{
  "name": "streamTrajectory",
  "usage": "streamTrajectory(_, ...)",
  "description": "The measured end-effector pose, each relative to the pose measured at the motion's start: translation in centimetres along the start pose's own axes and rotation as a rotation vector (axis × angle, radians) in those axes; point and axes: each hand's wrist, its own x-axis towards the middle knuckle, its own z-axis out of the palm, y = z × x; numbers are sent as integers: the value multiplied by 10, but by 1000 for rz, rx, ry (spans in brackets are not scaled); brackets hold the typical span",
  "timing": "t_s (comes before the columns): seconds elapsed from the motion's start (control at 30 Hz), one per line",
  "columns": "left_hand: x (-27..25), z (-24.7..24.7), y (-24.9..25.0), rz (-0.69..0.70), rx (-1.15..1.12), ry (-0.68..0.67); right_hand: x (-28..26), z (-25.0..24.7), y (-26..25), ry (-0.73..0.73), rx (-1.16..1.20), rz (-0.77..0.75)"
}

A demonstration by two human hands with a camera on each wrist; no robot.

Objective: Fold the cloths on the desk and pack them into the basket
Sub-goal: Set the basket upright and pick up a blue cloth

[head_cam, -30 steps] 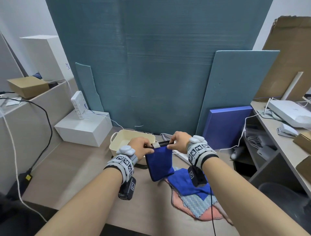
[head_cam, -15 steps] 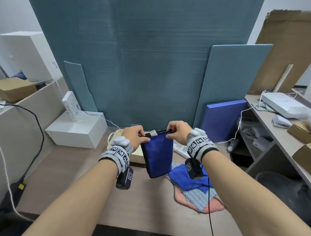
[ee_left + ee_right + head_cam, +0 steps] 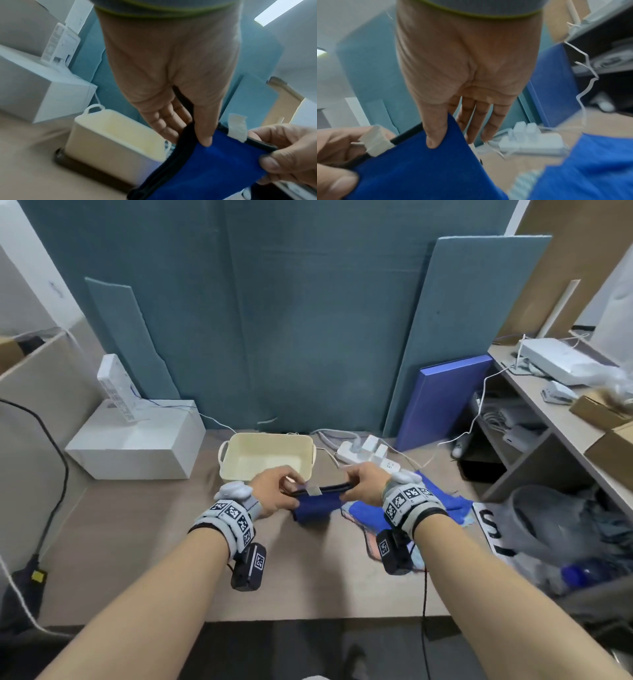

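cloth (image 3: 317, 503) pinched at both ends by left hand (image 3: 274, 491) and right hand (image 3: 364, 485), fingers half hidden behind it.

The scene is seen from three cameras. From the head view the pale wooden desk (image 3: 137, 542) is looked down on from above and behind both forearms, facing the teal felt back panel (image 3: 308, 320); this is the widest and farthest view. The left wrist view is taken from under the wrist, along the palm of the left hand (image 3: 171, 67), very close, facing forward and slightly rightward. The right wrist view is taken likewise along the right hand (image 3: 467, 60), angled leftward. The folded blue cloth with black edging (image 3: 317, 503) and both hands are shared by all three views. The cream plastic basket (image 3: 111, 135) is shared by the head and left wrist views, the white power strip (image 3: 530, 143) by the head and right wrist views.
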Motion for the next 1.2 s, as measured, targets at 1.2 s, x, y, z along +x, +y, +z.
streamTrajectory(1.2, 79, 113, -151, -316, 288, 90, 87, 158, 122, 40, 206, 384)
